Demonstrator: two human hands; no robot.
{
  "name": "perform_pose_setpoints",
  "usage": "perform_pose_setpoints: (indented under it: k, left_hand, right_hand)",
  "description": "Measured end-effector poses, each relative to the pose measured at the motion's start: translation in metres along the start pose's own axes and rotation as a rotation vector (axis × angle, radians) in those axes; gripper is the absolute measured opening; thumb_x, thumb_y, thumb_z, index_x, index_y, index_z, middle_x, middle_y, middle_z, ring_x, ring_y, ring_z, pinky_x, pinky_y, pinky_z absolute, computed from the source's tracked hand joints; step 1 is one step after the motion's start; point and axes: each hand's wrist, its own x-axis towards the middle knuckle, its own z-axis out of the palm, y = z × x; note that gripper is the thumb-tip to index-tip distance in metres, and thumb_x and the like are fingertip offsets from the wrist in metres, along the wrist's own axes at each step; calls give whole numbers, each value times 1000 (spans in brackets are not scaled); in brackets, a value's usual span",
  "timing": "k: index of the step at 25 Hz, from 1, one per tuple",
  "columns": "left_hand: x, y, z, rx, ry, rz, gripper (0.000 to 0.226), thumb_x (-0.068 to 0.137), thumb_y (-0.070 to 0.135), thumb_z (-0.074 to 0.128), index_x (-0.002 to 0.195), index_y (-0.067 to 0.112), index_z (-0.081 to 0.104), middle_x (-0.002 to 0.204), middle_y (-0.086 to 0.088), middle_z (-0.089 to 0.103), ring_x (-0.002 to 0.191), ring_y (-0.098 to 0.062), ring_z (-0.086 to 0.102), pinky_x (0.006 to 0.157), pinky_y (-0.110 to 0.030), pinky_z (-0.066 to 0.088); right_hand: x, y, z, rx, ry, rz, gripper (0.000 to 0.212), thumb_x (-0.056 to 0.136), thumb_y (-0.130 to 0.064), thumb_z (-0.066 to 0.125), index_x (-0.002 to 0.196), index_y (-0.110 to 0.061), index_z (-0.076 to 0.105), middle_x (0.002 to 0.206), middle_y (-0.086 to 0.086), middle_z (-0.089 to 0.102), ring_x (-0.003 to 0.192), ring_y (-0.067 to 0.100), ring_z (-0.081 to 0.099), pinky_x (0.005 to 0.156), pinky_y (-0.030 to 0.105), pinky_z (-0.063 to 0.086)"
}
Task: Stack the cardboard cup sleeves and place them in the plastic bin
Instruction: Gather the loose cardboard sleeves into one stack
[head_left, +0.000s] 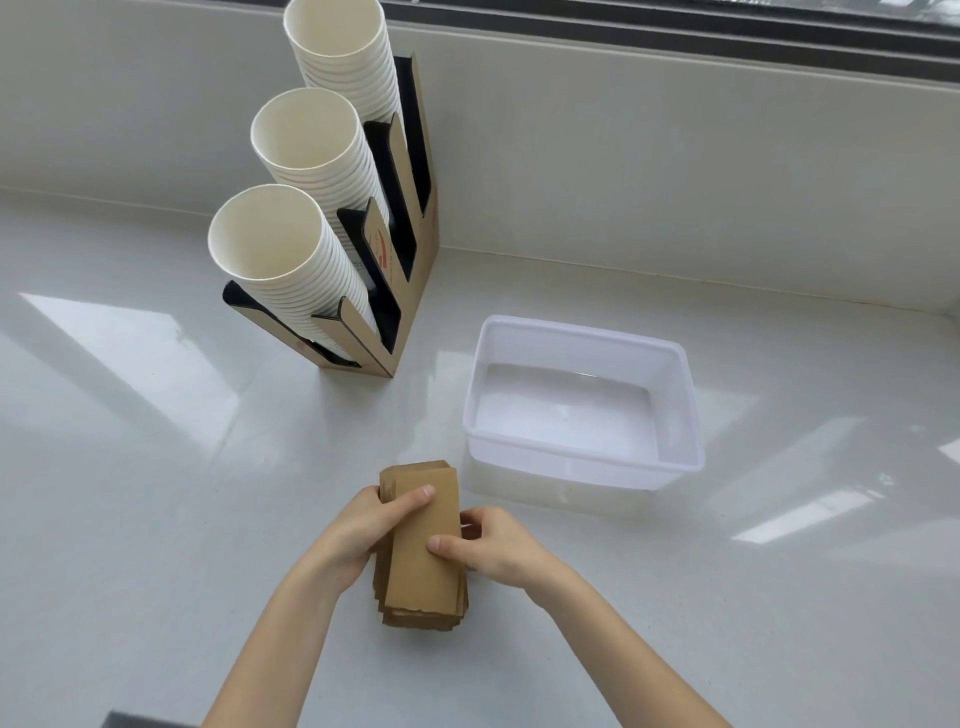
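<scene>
A stack of brown cardboard sleeves (421, 545) lay flat on the white counter (156, 519), pinched between both hands. The left hand (363, 525) gripped its left edge, fingers closed over the top sleeve; the right hand (493, 545) clamped the right edge, thumb on top. The clear plastic bin (582, 457) stood near, to the right and beyond, nothing in it. A cup holder (400, 291) with three stacks of white paper cups (275, 249) stood farther back on the left.
</scene>
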Motion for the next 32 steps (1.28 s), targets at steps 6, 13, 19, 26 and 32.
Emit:
perform_pose_setpoints:
  k: [6, 13, 19, 26, 32]
  left_hand:
    - [0, -5, -1, -5, -36, 16, 72, 56, 38, 69, 118, 14, 41, 111, -5, 56, 97, -17, 56, 70, -25, 46]
    - [-9, -12, 2, 8, -2, 74, 77, 70, 32, 72, 130, 14, 26, 110, -1, 50, 99, -19, 53, 83, -30, 46]
    - [-17, -23, 2, -22, 30, 99, 69, 77, 28, 66, 129, 15, 23, 101, 9, 49, 98, -17, 51, 88, -33, 41]
    - [-21, -27, 4, 29, 172, 163, 71, 76, 33, 66, 129, 13, 23, 117, -3, 44, 103, -22, 48, 86, -34, 42]
    - [-20, -16, 2, -225, 198, 259, 96, 45, 51, 69, 126, 15, 32, 122, -9, 52, 108, -26, 55, 85, -42, 50]
  right_hand:
    - [-13, 2, -2, 80, -4, -77, 38, 86, -27, 59, 119, -7, 56, 112, 3, 63, 99, 14, 59, 92, 25, 49]
    - [-16, 12, -2, 98, -30, -88, 52, 82, -35, 63, 126, -10, 52, 123, 2, 61, 110, 17, 59, 99, 30, 48]
    - [-18, 17, 4, 97, -40, -88, 61, 81, -40, 64, 132, -14, 44, 128, 1, 56, 113, 16, 56, 93, 25, 48]
    - [-26, 15, 6, 115, -13, -93, 60, 82, -46, 59, 132, -18, 43, 126, 0, 56, 111, 16, 55, 89, 24, 48]
    - [-22, 22, 1, 457, -153, -135, 90, 64, -58, 69, 139, -24, 31, 134, 5, 52, 118, 20, 56, 105, 40, 44]
